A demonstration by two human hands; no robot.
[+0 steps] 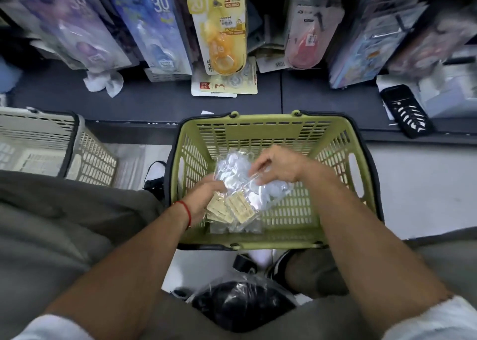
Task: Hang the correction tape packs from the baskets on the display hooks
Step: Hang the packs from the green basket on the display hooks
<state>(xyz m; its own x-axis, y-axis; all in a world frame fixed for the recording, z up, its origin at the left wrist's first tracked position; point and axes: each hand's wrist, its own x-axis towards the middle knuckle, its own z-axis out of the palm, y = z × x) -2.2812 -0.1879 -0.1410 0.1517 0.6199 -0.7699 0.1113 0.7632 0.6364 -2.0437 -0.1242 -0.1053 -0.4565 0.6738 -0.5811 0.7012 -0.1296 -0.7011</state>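
Note:
A green basket (pixel 258 125) stands on the floor in front of me. Inside it lies a bundle of clear correction tape packs (pixel 241 200) with beige card backs. My left hand (pixel 206 197) grips the bundle's left side near the cards. My right hand (pixel 276 164) pinches the clear plastic at the top of the bundle. Above the dark shelf, rows of packs hang on display hooks: purple (pixel 77 30), blue (pixel 157 30), yellow (pixel 222 30) and red (pixel 309 35) ones.
A beige basket (pixel 87 148) stands to the left. Loose packs (pixel 224 84) and a crumpled white tissue (pixel 103 81) lie on the dark shelf (pixel 154 99). A black phone (pixel 406 111) rests at the right. A black bag in clear wrap (pixel 242 303) sits between my knees.

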